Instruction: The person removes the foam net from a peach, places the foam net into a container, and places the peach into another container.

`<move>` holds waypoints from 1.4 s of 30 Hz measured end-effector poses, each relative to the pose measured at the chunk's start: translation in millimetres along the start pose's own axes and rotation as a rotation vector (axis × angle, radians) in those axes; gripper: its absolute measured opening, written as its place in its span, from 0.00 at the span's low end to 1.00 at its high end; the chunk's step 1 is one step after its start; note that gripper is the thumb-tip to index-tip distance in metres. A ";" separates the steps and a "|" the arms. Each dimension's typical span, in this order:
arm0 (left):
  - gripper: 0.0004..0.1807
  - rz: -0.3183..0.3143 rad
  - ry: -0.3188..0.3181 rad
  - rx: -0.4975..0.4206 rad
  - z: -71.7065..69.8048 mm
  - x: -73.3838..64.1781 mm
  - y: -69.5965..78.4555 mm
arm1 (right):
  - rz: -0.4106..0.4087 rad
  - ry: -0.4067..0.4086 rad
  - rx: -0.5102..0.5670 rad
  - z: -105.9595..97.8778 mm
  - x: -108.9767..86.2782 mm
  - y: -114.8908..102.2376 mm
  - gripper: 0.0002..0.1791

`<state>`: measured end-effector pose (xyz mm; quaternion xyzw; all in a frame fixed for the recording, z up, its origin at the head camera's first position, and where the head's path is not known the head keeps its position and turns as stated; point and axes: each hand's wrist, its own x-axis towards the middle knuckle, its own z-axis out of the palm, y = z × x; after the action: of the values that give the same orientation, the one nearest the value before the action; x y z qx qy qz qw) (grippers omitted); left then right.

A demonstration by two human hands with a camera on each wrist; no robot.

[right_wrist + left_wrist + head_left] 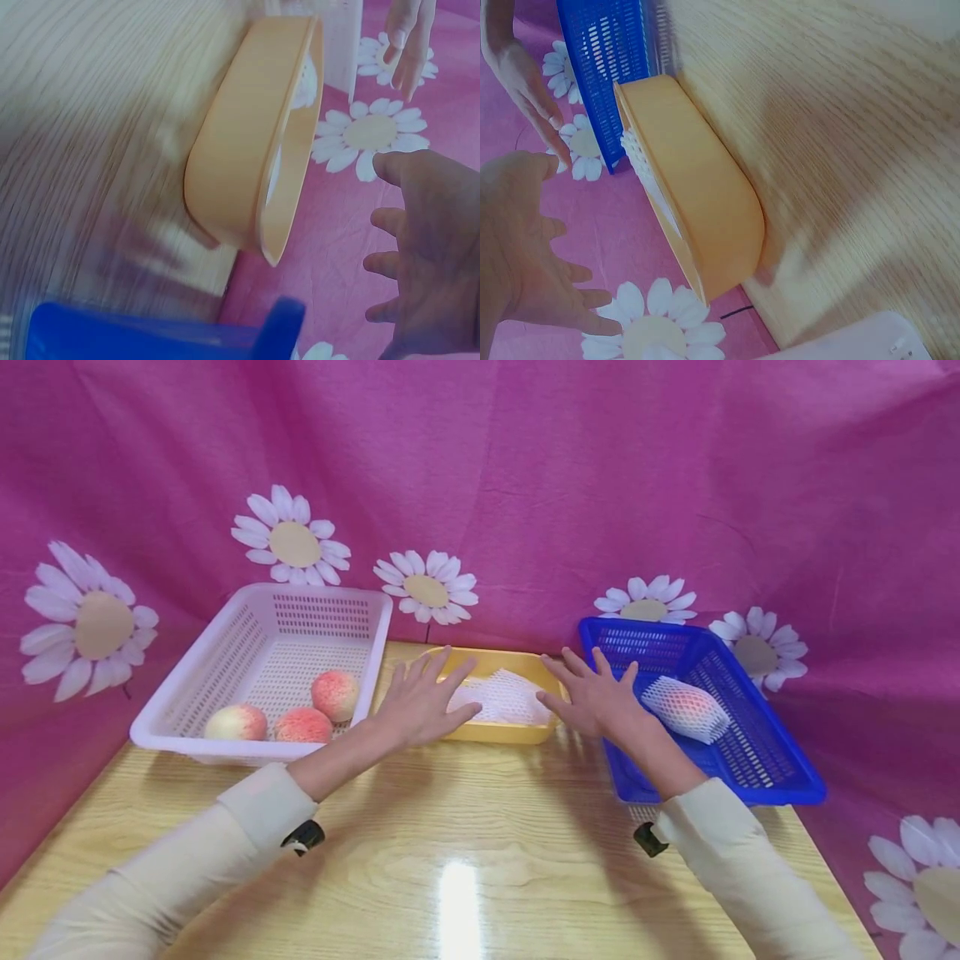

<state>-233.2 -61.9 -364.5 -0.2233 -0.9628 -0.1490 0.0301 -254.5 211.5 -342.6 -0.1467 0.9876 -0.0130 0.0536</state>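
Both hands hover with spread fingers and hold nothing. My left hand (pixel 422 703) is at the left end of a yellow tray (pixel 495 732), and my right hand (pixel 596 695) is at its right end. White foam net sleeves (pixel 506 697) lie inside the tray. In the left wrist view the left hand (pixel 532 255) stands apart from the tray's side (pixel 697 187). The right wrist view likewise has the right hand (pixel 439 247) apart from the tray (pixel 240 135). Beyond my right hand, a peach in a foam net (pixel 686 708) lies in a blue basket (pixel 780 795).
On the left stands a pale pink-white basket (pixel 180 745) with three peaches near its front: one yellowish (pixel 236 723), one red (pixel 303 725) and one behind them (pixel 334 695). A wooden table (pixel 450 827) carries everything. Behind hangs a magenta cloth (pixel 525 485) with daisies.
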 end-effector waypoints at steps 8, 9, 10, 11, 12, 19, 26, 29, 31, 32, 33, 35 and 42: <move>0.38 0.047 0.003 -0.006 6.5 0.2 11.0 | 0.016 -0.009 -0.001 0.6 -5.2 16.0 0.38; 0.37 0.055 0.003 -0.005 7.4 0.5 12.5 | 0.020 -0.008 -0.001 0.9 -5.9 18.4 0.39; 0.37 0.062 0.004 -0.006 8.1 0.8 14.3 | 0.025 -0.004 -0.003 1.2 -6.7 20.9 0.39; 0.37 0.067 0.002 -0.009 8.5 1.2 16.1 | 0.031 -0.001 -0.003 1.4 -7.6 23.6 0.40; 0.37 0.069 -0.003 -0.006 9.0 1.7 17.8 | 0.037 0.002 -0.003 1.4 -8.5 26.3 0.40; 0.37 0.102 -0.013 -0.009 10.8 3.4 27.9 | 0.062 0.010 -0.003 0.1 -15.9 43.7 0.40; 0.36 0.177 0.010 -0.018 17.4 6.8 35.3 | 0.088 0.033 0.005 -2.7 -23.1 61.0 0.39; 0.35 0.206 0.030 -0.027 19.9 8.7 39.4 | 0.100 0.055 0.020 -3.1 -24.9 69.1 0.38; 0.35 0.223 0.040 -0.028 21.4 9.7 42.6 | 0.110 0.059 0.027 -2.4 -25.7 75.0 0.38; 0.35 0.229 0.041 -0.026 22.3 10.4 44.3 | 0.114 0.058 0.028 -1.7 -26.1 78.0 0.38; 0.35 0.238 0.044 -0.023 23.3 11.1 45.9 | 0.115 0.059 0.031 -0.8 -26.3 81.1 0.38; 0.35 0.260 0.047 -0.020 25.3 12.5 49.1 | 0.118 0.055 0.037 1.3 -26.9 87.4 0.38; 0.34 0.315 0.027 -0.046 31.7 17.3 60.4 | 0.122 0.036 0.064 6.3 -31.0 109.7 0.39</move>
<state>-222.0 6.6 -376.1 -0.3703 -0.9117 -0.1672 0.0608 -255.9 325.4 -350.2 -0.0841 0.9946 -0.0442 0.0412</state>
